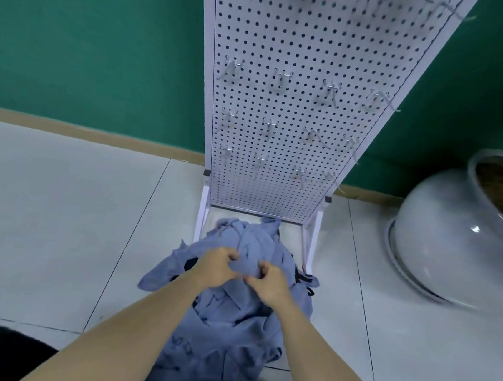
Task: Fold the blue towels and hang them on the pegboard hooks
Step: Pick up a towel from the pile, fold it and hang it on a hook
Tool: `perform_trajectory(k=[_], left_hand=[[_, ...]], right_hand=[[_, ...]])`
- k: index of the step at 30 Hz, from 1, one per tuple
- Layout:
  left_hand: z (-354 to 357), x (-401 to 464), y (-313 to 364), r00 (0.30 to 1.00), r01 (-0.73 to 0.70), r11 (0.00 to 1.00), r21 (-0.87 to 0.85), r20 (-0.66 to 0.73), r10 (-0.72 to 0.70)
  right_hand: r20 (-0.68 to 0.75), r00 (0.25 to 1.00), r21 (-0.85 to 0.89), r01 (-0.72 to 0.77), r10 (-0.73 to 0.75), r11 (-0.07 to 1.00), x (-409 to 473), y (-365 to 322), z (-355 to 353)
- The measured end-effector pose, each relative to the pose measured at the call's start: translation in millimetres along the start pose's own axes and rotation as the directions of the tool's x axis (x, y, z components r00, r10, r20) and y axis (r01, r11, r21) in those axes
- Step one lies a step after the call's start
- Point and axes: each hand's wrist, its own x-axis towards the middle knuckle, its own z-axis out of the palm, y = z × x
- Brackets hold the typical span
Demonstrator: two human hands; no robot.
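Blue towels are heaped low in the frame's centre on the tiled floor, touching the foot of the white pegboard. A fold atop the heap is pinched by the left hand and the right hand, each grip clamped on cloth, side by side. Bare hooks are seen in rows above. Open floor lies left of the heap; a white pot stands at right.
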Motion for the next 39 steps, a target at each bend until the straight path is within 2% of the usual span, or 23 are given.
perform_trajectory(k=[3,6,11,13,15,19,21,23,24,26,28,31,34,37,39], left_hand=[[-1,1,-3,0.998,-0.030,1.000,-0.009,-0.061,0.029],[-17,-1,12,0.976,-0.127,0.990,-0.055,-0.187,0.115],[-55,-5,55,0.953,-0.216,0.946,-0.242,-0.264,0.150],[-71,-12,78,0.940,-0.253,0.923,-0.290,-0.301,0.163],[-88,-21,103,0.922,-0.295,0.909,-0.294,-0.338,0.190],[-128,-46,143,0.892,-0.385,0.907,-0.171,-0.321,0.318],[-146,-61,155,0.879,-0.407,0.902,-0.146,-0.329,0.344],[-160,-79,164,0.872,-0.399,0.896,-0.196,-0.383,0.304],[-166,-88,168,0.882,-0.387,0.883,-0.265,-0.385,0.271],[-173,-106,174,0.920,-0.365,0.823,-0.435,-0.302,0.248],[-177,-119,178,0.940,-0.341,0.764,-0.547,-0.195,0.280],[-174,-131,180,0.935,-0.348,0.800,-0.489,-0.112,0.338],[-160,-133,182,0.928,-0.372,0.840,-0.395,-0.138,0.346],[-148,-132,186,0.916,-0.400,0.857,-0.325,-0.164,0.365],[-142,-131,190,0.920,-0.390,0.856,-0.338,-0.172,0.352]], right_hand=[[-0.007,0.999,-0.074,0.038,-0.039,0.997,9,-2,-4],[-0.037,0.997,-0.041,0.071,-0.073,0.997,16,-19,-28],[-0.126,0.974,0.226,0.212,-0.188,0.951,-3,-70,-60],[-0.018,0.979,0.405,0.193,-0.203,0.894,-20,-91,-72],[0.077,0.973,0.481,0.155,-0.218,0.863,-38,-108,-82],[-0.033,0.943,0.166,0.333,-0.332,0.928,-69,-138,-95],[-0.094,0.902,0.092,0.428,-0.420,0.899,-84,-154,-106],[-0.120,0.860,0.033,0.502,-0.495,0.864,-98,-172,-119],[-0.144,0.848,0.000,0.515,-0.509,0.857,-105,-180,-126],[-0.192,0.813,-0.021,0.557,-0.550,0.830,-118,-196,-138],[-0.272,0.790,0.065,0.584,-0.549,0.809,-130,-210,-152],[-0.373,0.780,0.237,0.604,-0.503,0.761,-148,-228,-169],[-0.391,0.791,0.364,0.603,-0.471,0.710,-158,-239,-180],[-0.416,0.781,0.377,0.614,-0.465,0.694,-166,-248,-178],[-0.429,0.768,0.362,0.629,-0.476,0.688,-167,-250,-174]])
